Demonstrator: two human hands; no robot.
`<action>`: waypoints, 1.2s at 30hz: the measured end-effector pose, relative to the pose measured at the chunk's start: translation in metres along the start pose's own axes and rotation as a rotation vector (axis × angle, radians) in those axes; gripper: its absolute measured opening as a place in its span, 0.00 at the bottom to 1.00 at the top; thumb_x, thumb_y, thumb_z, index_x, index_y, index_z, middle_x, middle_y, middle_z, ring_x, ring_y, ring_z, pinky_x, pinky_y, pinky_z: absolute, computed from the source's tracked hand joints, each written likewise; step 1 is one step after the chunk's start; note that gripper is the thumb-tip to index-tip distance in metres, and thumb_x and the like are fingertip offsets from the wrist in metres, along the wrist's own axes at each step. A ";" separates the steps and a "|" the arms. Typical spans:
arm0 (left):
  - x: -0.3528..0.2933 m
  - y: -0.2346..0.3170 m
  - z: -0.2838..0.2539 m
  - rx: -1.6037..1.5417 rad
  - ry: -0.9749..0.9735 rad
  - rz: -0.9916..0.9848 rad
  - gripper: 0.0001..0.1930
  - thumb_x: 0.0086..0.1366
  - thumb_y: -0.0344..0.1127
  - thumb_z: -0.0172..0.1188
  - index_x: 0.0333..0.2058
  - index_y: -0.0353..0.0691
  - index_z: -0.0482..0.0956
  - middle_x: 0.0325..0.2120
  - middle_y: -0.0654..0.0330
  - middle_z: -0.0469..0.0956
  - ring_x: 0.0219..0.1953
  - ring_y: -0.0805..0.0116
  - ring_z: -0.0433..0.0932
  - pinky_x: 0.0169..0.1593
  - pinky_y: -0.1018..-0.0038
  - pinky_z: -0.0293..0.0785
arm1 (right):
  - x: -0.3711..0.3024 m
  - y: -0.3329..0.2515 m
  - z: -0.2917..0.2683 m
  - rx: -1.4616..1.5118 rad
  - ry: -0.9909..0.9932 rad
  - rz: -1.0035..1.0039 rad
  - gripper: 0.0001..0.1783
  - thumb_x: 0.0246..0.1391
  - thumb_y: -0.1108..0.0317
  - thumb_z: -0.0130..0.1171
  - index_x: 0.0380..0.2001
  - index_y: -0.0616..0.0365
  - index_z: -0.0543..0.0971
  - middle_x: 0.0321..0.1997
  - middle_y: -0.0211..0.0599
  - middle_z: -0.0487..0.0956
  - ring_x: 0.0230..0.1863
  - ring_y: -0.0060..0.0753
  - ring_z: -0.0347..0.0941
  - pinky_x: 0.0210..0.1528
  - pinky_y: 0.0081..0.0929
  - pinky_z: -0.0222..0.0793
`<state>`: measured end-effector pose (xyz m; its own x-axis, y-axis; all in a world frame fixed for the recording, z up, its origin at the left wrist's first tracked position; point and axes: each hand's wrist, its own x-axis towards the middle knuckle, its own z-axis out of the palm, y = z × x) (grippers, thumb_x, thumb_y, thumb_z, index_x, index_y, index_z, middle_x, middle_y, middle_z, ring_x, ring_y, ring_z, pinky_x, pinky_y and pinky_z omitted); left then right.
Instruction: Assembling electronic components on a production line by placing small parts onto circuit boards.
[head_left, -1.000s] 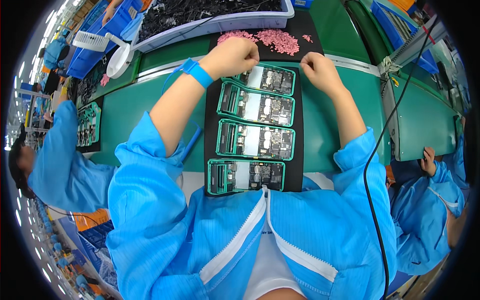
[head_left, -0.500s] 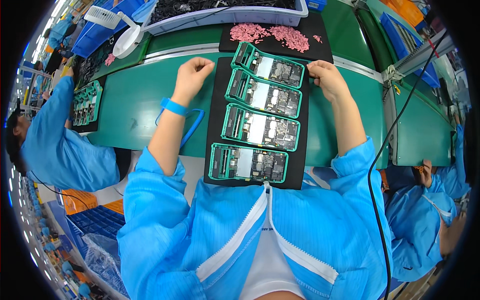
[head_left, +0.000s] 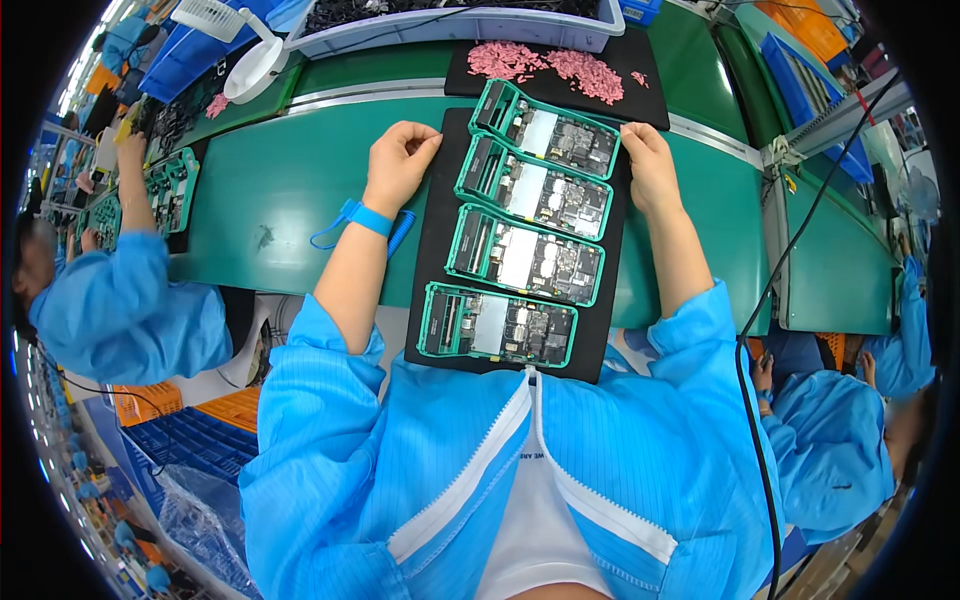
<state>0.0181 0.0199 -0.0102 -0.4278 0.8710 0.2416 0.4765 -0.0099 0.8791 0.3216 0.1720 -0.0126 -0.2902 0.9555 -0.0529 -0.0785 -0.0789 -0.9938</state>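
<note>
A long black mat (head_left: 425, 300) lies lengthwise in front of me, its near end against my jacket. On it several green-framed phone housings with exposed circuit boards sit in a column: the far one (head_left: 580, 143), two in the middle and the near one (head_left: 540, 330). My left hand (head_left: 398, 168), with a blue band (head_left: 366, 217) on its wrist, is closed in a pinch at the mat's far left edge. Opposite, my right hand (head_left: 650, 165) pinches the far right edge, fingertips close beside the far housing.
Beyond the mat, pink pieces (head_left: 585, 75) lie on a dark pad (head_left: 640, 95). A lavender bin (head_left: 450, 30) of black parts stands behind, with a white fan (head_left: 255, 70) to its left. A black cable (head_left: 790, 260) hangs at right. Co-workers in blue (head_left: 130, 310) sit on both sides.
The view has shifted slightly. My left hand has come in closer against the mat's edge, its forearm moving inward. The co-worker at left has moved an arm.
</note>
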 end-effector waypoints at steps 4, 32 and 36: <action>0.004 -0.004 -0.014 -0.003 -0.016 0.007 0.05 0.57 0.30 0.63 0.30 0.34 0.80 0.26 0.63 0.75 0.25 0.78 0.72 0.32 0.80 0.70 | -0.029 -0.008 0.002 0.083 0.189 -0.025 0.10 0.61 0.66 0.53 0.36 0.64 0.74 0.34 0.28 0.75 0.37 0.17 0.67 0.42 0.18 0.63; 0.023 -0.199 -0.190 -0.130 -0.141 0.108 0.06 0.62 0.28 0.59 0.28 0.34 0.74 0.26 0.66 0.71 0.27 0.80 0.67 0.33 0.82 0.66 | -0.183 0.057 -0.131 -0.333 1.690 -0.450 0.11 0.57 0.68 0.52 0.35 0.68 0.74 0.35 0.41 0.77 0.35 0.32 0.72 0.40 0.29 0.68; 0.026 -0.201 -0.182 -0.116 -0.128 0.144 0.05 0.62 0.27 0.58 0.28 0.34 0.73 0.26 0.66 0.70 0.27 0.80 0.66 0.32 0.82 0.65 | -0.191 0.062 -0.151 -0.340 1.710 -0.438 0.12 0.55 0.68 0.54 0.33 0.69 0.75 0.36 0.47 0.78 0.36 0.38 0.74 0.42 0.34 0.68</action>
<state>-0.2288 -0.0453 -0.1058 -0.2570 0.9117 0.3206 0.4306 -0.1890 0.8825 0.5157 0.0273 -0.0791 0.9187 0.1105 0.3793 0.3722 0.0793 -0.9247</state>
